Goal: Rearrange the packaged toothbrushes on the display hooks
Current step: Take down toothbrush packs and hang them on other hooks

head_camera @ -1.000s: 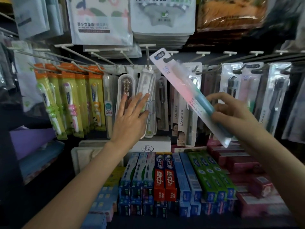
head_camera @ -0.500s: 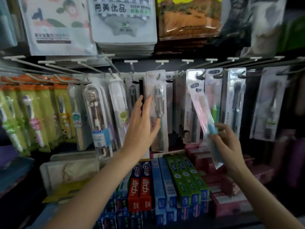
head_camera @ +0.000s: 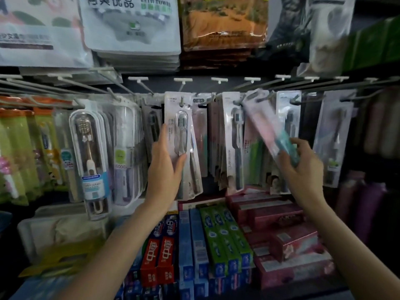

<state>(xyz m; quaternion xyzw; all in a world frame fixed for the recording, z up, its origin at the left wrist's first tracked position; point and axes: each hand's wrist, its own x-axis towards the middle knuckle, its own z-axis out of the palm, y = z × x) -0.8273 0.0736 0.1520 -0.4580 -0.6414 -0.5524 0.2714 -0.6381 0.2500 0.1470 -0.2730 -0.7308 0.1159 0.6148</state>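
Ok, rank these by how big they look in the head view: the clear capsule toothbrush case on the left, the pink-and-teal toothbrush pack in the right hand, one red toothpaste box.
1. Clear capsule toothbrush case, nearer the camera, so unsure.
2. Pink-and-teal toothbrush pack, blurred, partly covered by the right hand.
3. Red toothpaste box, end partly hidden.

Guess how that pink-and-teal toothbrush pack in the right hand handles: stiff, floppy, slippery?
Probably light: the right hand lifts the pink-and-teal toothbrush pack by its lower end alone. Likely fairly stiff, since it juts up tilted without drooping. The glossy film looks slippery, so it may slide in a loose pinch.
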